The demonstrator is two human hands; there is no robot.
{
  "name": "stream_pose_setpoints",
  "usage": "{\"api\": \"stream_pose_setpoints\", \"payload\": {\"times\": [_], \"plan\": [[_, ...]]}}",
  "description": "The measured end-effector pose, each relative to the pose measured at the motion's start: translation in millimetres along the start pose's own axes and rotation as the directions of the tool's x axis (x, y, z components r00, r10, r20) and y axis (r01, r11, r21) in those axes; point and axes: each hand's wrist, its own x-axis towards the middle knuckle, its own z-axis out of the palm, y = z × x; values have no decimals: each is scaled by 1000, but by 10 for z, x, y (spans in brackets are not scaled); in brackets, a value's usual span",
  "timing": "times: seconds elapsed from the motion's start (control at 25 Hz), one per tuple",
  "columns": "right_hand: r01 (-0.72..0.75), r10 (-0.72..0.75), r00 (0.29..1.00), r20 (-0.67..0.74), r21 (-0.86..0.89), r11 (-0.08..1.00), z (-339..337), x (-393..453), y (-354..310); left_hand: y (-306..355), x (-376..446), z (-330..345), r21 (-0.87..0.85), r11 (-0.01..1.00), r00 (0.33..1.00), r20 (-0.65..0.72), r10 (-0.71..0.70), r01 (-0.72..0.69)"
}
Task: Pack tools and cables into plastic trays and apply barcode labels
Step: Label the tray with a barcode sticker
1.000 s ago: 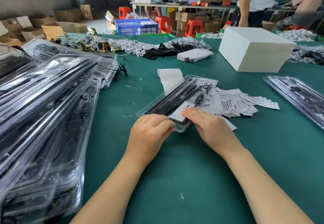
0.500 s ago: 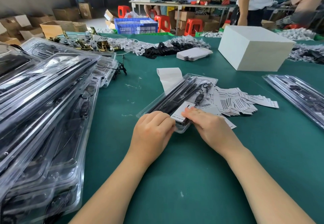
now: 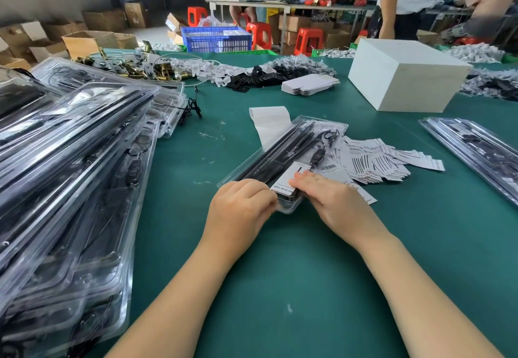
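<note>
Two hands meet at the near end of a clear plastic tray (image 3: 283,161) near the middle of the green table (image 3: 308,273): the left hand (image 3: 241,209) curls its fingers against the tray's near-left edge, the right hand (image 3: 333,198) lies flat, pressing a white label (image 3: 291,179) reading "Grow Light". Loose barcode labels (image 3: 375,161) touch the tray's right side. Bare cloth lies toward the near edge; stacked packed trays (image 3: 70,175) crowd the left edge, and a white box (image 3: 406,77) stands at the far right

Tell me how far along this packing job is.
Done: a big stack of filled trays sits at left. In hand: the left hand steadies one tray while the right hand presses a label on. Left: loose barcode labels remain.
</note>
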Motion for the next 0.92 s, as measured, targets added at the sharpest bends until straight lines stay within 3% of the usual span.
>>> {"api": "stream_pose_setpoints", "payload": {"times": [0.24,0.56,0.68,0.8,0.92], "plan": [[-32,30,994,103,16,999,0,-7,51,47,6,-97,-87,992,958,279,-62,89],[-59,53,986,158,38,998,16,8,63,14,6,-79,-39,988,888,444,-115,148],[-80,68,984,164,67,995,-9,9,26,25,-14,-76,-61,986,903,413,-116,155],[75,-74,997,20,-14,997,-5,10,-127,54,-22,-90,-92,981,927,353,-127,169],[257,-269,951,-153,-97,962,94,40,-247,45,-13,-105,-121,972,929,338,-149,200]]}}
